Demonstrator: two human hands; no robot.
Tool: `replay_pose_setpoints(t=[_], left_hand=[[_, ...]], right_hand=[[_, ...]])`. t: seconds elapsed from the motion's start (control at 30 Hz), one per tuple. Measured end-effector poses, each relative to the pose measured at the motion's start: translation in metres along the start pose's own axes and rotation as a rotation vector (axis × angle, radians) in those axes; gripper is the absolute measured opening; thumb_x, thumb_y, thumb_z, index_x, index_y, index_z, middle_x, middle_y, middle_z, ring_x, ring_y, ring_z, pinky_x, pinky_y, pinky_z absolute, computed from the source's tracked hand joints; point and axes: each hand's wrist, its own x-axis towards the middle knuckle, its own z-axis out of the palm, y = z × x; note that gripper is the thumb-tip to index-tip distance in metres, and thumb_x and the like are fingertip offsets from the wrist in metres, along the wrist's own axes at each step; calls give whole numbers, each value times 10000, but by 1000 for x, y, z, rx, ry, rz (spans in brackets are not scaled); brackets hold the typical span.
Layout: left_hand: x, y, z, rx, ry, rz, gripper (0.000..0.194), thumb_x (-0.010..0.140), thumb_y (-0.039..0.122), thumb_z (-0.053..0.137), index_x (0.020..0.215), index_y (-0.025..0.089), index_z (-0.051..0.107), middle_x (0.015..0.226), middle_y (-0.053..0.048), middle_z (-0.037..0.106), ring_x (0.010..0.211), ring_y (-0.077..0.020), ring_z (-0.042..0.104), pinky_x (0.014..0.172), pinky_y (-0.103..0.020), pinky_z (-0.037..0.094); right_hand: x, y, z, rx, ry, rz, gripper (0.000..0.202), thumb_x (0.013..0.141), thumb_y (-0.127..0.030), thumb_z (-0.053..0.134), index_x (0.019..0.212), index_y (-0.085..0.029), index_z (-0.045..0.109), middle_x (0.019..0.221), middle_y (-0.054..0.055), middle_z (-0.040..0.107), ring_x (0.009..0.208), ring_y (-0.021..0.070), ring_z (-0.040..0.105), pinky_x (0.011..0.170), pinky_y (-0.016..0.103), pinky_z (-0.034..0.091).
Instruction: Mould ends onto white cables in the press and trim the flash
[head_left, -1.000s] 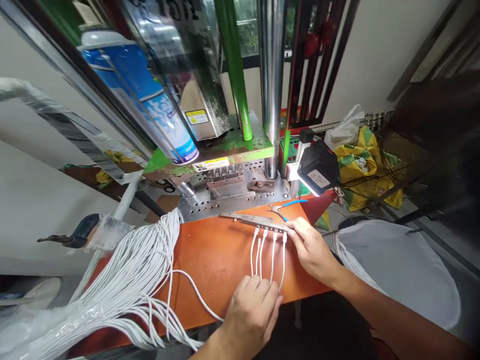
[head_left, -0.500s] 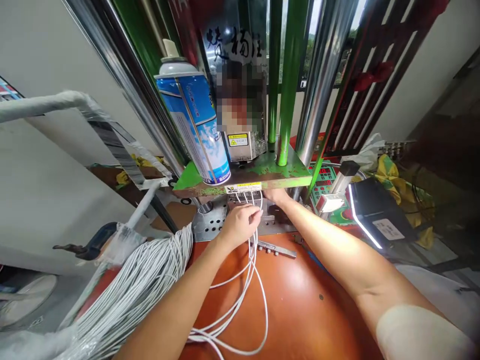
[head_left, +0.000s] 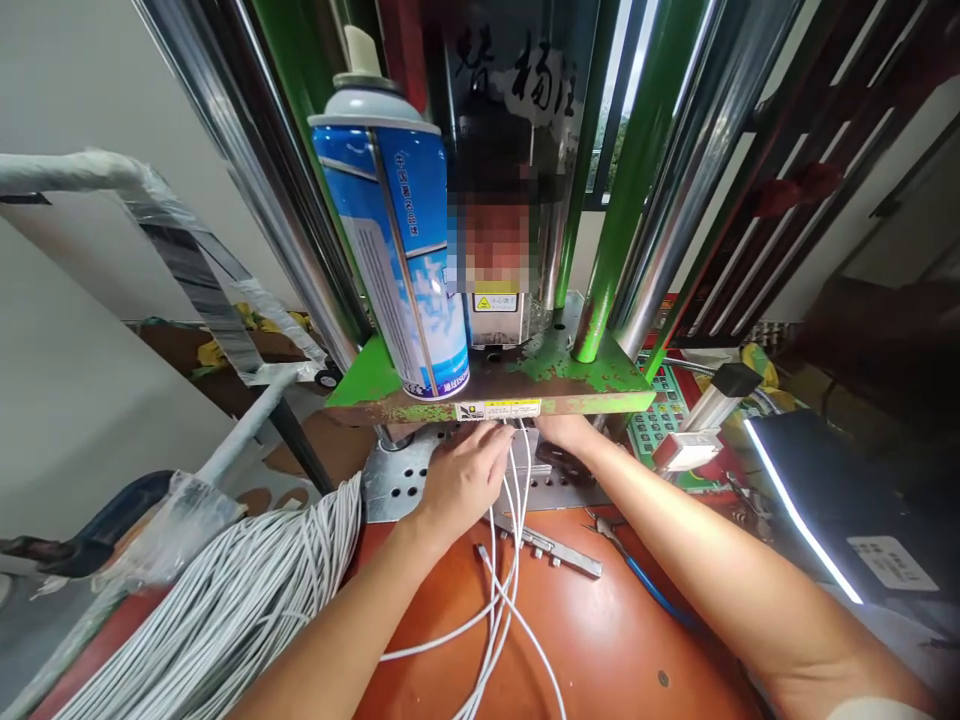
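White cables [head_left: 516, 510] run down from beneath the green press plate [head_left: 570, 378] and spread over the orange-red table [head_left: 592, 640]. My left hand [head_left: 471, 472] reaches to the plate's front edge beside the cables; its fingertips are partly hidden there, and what they hold cannot be made out. Under the plate, my right hand [head_left: 562, 432] reaches in from the right, its fingers hidden by the plate. One cable end with a small connector [head_left: 482, 552] lies on the table below my left hand. A metal bar with small pegs [head_left: 555, 548] rests behind it.
A blue spray can [head_left: 397, 260] stands on the plate. A large bundle of grey-white cable [head_left: 247, 590] lies at left. Blue-handled pliers [head_left: 649, 582] are by my right forearm. At right are a green control panel [head_left: 660, 425] and a lit black box [head_left: 832, 500].
The view has shifted closer to the press. My left hand has moved up toward the plate edge. A loose cable end now shows on the table; my right hand stays under the plate.
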Motion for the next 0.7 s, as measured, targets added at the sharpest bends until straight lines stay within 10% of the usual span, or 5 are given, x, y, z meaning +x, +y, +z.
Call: replay_pose_setpoints(t=[0.23,0.7], left_hand=[[-6,16,4,256,43,-58,373,956,85,508,1266,94,716,1316,-174,726,1265,-371,625,1185,-569,375],[-18,-16,49,255,84,-78,467,992,130,421,1376,61,678,1367,-222,698,1330,-397,604,1242,-579,312]], right_hand=[[-81,-47,3,-239,-105,-176,477,1038,-187,444,1505,-141,531,1483,152,606,1350,309,513,1205,533,300],[-70,-43,33,-448,-79,-213,443,1040,-196,430,1454,-101,557,1363,204,656,1275,361,533,1143,563,344]])
